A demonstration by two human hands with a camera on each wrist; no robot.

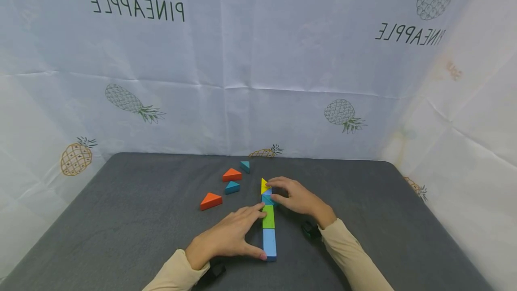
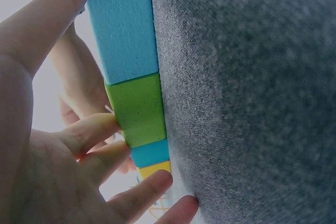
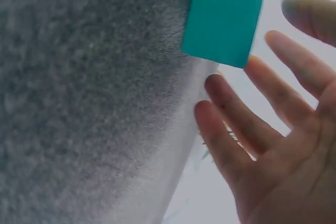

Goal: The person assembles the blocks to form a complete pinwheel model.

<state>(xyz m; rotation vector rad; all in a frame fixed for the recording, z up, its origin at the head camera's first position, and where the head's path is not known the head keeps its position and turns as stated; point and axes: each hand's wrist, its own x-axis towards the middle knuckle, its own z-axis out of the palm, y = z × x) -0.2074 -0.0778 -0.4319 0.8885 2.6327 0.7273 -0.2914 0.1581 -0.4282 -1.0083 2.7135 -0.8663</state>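
A straight row of blocks lies on the table: a light blue block [image 1: 269, 242] nearest me, a green block [image 1: 268, 217], teal triangular blocks [image 1: 266, 199], then a yellow triangular block [image 1: 264, 186] beside a blue one at the far end. My left hand [image 1: 232, 232] spreads along the row's left side. Its thumb [image 2: 63, 3] touches the light blue block's near end, and its fingers lie by the green and teal blocks. At the far right side, my right hand [image 1: 296, 196] has its fingers spread around a teal block [image 3: 224, 19], holding nothing visibly.
Two orange triangular blocks [image 1: 211, 201] and two loose teal triangular blocks [image 1: 232, 187] lie left of the row. A dark grey cloth [image 1: 121, 219] covers the table. Behind it hangs a white pineapple-print curtain [image 1: 242, 57].
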